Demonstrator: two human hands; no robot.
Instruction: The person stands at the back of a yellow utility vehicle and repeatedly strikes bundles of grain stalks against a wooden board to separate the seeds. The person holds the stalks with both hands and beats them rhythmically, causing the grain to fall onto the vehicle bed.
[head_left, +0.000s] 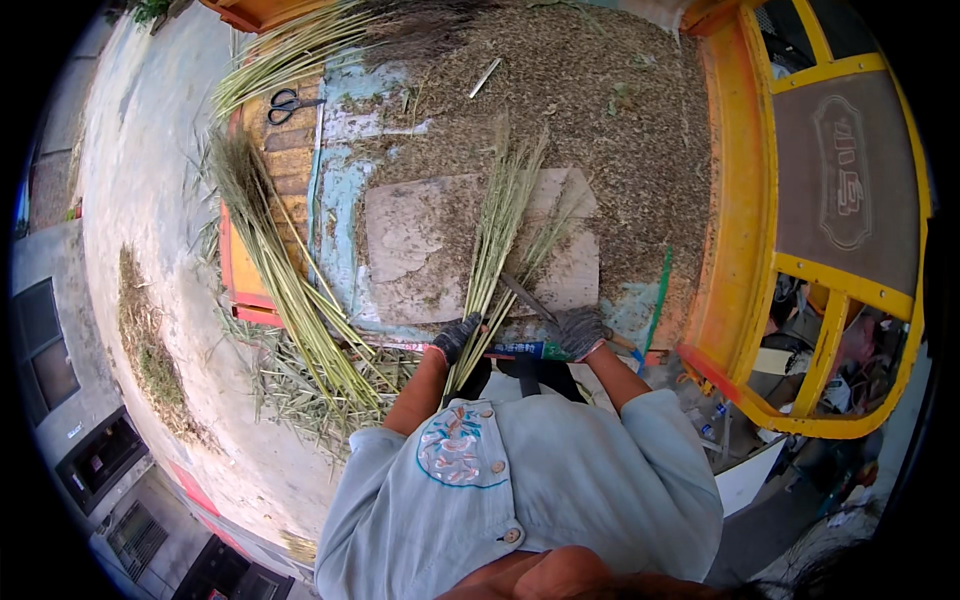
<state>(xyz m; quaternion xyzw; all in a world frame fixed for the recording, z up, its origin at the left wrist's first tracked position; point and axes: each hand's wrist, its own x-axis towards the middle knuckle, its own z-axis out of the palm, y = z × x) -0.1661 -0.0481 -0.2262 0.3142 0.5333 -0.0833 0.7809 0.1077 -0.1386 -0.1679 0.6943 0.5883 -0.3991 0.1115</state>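
Observation:
My left hand (457,338), in a dark grey glove, is closed round the lower stems of a bundle of long green stalks (487,262). The feathery seed heads point away from me over a pale flat board (415,235). In another grey glove, my right hand (582,333) is closed on a narrow dark stick-like tool (527,297). Whether it is a blade cannot be made out. Its far end slants left and meets or overlaps the stalks. A blue-tipped piece (630,349) shows at the right of that hand.
Loose seed and chaff (620,130) cover much of the yellow-sided truck bed (735,200). More stalks lie in a bundle (285,250) at the left and another (290,60) at the far left. Black scissors (290,105) rest near it. Cut leaves (310,375) lie below on the ground.

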